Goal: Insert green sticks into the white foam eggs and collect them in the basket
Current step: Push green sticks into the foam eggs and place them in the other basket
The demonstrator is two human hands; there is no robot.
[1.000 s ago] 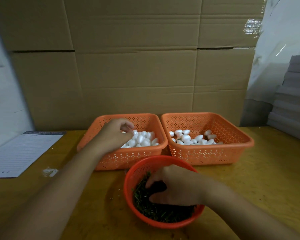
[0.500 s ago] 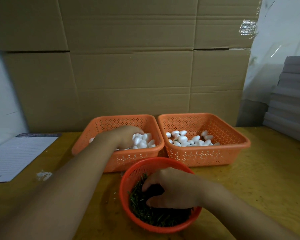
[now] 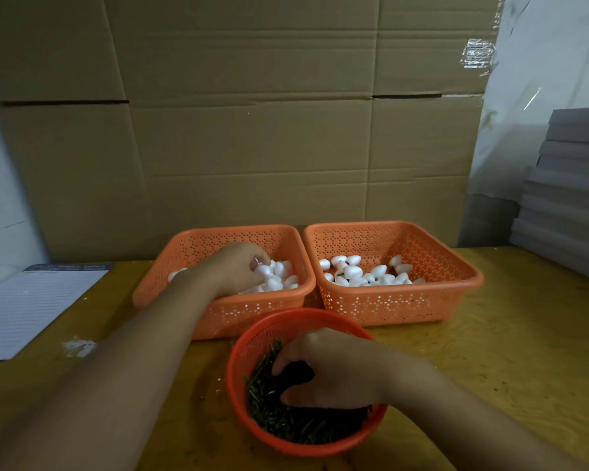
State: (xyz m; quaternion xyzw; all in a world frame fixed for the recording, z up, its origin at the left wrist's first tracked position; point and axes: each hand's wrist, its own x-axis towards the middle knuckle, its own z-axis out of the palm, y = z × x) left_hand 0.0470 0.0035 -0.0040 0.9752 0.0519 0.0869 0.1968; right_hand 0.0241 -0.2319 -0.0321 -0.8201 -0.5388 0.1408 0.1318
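White foam egg (image 3: pixel 263 268) now sits pinched in the left hand (image 3: pixel 233 268), while the right hand (image 3: pixel 334 368) still curls among green sticks (image 3: pixel 286 419), ready for joining.

Yellow wooden counter (image 3: pixel 507 351); lined paper sheet (image 3: pixel 31 307) at its left edge; white crumbs (image 3: pixel 79 346) beside it; cardboard boxes (image 3: pixel 252 130) behind; grey stacked slabs (image 3: pixel 568 192) right.

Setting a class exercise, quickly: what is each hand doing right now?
Left hand: fingers curled round a white foam egg in the left orange plastic basket.
Right hand: curled in the green sticks; grip cannot be told.
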